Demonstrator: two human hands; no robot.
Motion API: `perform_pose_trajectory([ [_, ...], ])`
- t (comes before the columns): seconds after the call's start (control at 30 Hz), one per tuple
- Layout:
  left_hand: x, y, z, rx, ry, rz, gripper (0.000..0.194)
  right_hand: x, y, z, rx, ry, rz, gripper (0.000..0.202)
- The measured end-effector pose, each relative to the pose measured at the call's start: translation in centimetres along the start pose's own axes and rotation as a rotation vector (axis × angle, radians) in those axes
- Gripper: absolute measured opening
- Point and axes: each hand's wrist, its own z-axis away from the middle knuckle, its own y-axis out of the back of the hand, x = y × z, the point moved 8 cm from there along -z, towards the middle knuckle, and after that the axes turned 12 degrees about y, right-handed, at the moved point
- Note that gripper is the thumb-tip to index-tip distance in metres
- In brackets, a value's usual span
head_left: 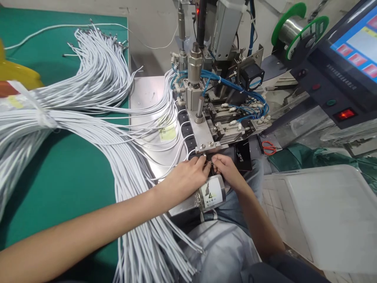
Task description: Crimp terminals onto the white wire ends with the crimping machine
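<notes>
My left hand point(185, 175) is closed, its fingertips pressed together at the front edge of the wire machine point(203, 129). What lies between those fingers is hidden. Close beside it, my right hand point(226, 167) is pinched on something tiny, of which only a dark, metallic speck shows. White cables point(150, 114) loop across the metal plate into the black blocks point(186, 127) on the machine's left side. Just below the fingers sits a clear container point(212, 192) with a printed white label.
A thick bundle of white cables point(88, 84) lies tied on the green mat point(88, 173), and many strands hang toward my lap. On the right are a wire spool point(293, 30), a control screen point(359, 51), red-handled scissors point(269, 147) and a white tray point(332, 212).
</notes>
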Motion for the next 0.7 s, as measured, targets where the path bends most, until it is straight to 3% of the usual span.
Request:
perform_pose_trajectory([
  [0.2,-0.7,0.6,0.3,-0.077,0.051,0.089,0.025,1.2,-0.6,-0.1,-0.07,0.024,-0.057,0.028],
  [0.43,-1.0,0.7,1.5,-0.167,0.171,0.028,0.022,-0.4,0.1,-0.1,-0.086,0.224,0.193,0.025],
  [0.6,-1.1,0.9,1.5,-0.136,0.181,0.027,0.021,0.0,1.5,0.7,0.115,0.182,0.171,0.027],
  [0.7,-1.2,0.9,1.5,-0.123,0.183,0.036,0.02,0.6,0.9,0.9,0.107,0.125,0.064,0.027],
])
